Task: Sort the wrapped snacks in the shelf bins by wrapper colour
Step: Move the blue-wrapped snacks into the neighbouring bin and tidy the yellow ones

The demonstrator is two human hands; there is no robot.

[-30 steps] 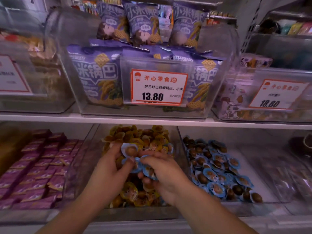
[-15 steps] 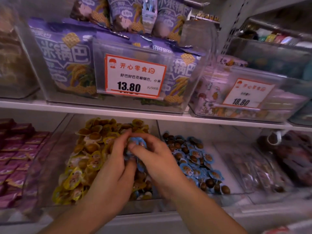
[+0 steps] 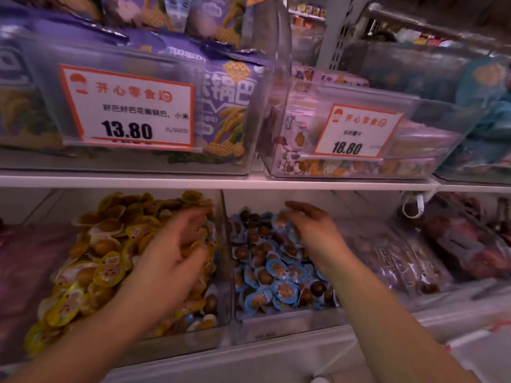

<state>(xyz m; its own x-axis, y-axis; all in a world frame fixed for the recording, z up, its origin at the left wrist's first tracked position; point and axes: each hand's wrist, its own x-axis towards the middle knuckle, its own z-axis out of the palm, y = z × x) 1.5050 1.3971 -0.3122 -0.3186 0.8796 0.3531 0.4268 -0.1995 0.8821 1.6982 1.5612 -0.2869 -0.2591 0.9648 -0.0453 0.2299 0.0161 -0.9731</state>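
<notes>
At nine o'clock, purple packets (image 3: 30,261) blur behind a clear bin wall. The left hand (image 3: 171,261) spreads loose fingers over glossy round yellow snacks (image 3: 105,244), hiding some. The right hand (image 3: 312,230), blurred with fingers relaxed, hovers over blue snacks (image 3: 276,275) in the neighbouring clear bin (image 3: 282,324). Dark packets (image 3: 467,250) smear at three o'clock.

On the lower shelf, the left hand (image 3: 171,258) reaches with loosely curled fingers into a clear plastic bin (image 3: 218,322) of yellow-wrapped round snacks (image 3: 105,269). The right hand (image 3: 312,230) hovers over the neighbouring clear bin (image 3: 276,324) of blue-wrapped round snacks (image 3: 279,275), fingers blurred.
</notes>
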